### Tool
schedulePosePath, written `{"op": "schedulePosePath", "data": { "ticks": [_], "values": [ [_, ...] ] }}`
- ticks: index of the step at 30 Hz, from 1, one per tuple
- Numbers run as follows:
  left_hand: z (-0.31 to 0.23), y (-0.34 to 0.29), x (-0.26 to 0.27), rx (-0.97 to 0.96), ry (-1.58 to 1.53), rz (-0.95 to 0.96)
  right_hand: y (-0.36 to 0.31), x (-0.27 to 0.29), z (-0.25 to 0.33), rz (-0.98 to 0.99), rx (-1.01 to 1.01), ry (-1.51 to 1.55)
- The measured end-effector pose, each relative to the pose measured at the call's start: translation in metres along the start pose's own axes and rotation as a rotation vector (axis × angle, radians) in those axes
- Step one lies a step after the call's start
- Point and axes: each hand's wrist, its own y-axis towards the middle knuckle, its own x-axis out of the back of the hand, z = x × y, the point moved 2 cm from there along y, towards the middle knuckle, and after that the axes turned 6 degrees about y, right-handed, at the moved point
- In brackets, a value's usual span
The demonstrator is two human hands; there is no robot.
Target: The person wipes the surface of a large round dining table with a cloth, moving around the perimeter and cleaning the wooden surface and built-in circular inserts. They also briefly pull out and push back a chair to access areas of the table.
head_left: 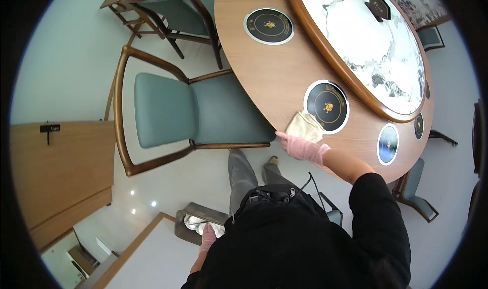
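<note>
My right hand (pixel 300 146), in a thin pink glove, is at the near edge of the round wooden table (pixel 269 68). It grips the lower edge of a folded cream cloth (pixel 305 127), with one finger reaching along the table rim. That cloth overlaps a round black placemat (pixel 333 103) with a white rim and gold emblem. At lower left my left hand (pixel 207 236), also pink-gloved, is closed over the near rim of a grey bin (pixel 186 232). White cloths (pixel 195 223) lie in the bin next to its fingers, whose tips are partly hidden.
A marble-topped turntable (pixel 376 50) with a wooden rim bears a dark sign and small items. More round placemats (pixel 269 26) lie around it. A green-seated chair (pixel 168 108) stands close on the left, another chair (pixel 178 19) beyond. A wooden door (pixel 66 172) is at far left.
</note>
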Motion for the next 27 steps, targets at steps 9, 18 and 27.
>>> {"op": "schedulePosePath", "data": {
  "ticks": [9, 18, 27],
  "values": [
    [-0.008, -0.111, -0.139, 0.042, -0.103, 0.069, -0.043, -0.065, 0.05, -0.153, 0.226, 0.035],
    [-0.01, -0.154, -0.17, 0.116, -0.127, 0.1, 0.028, 0.041, -0.085, -0.154, -0.006, -0.104],
    [-0.003, -0.17, -0.183, 0.131, -0.128, 0.106, 0.076, 0.055, -0.127, -0.19, -0.306, -0.075]
  ]
}}
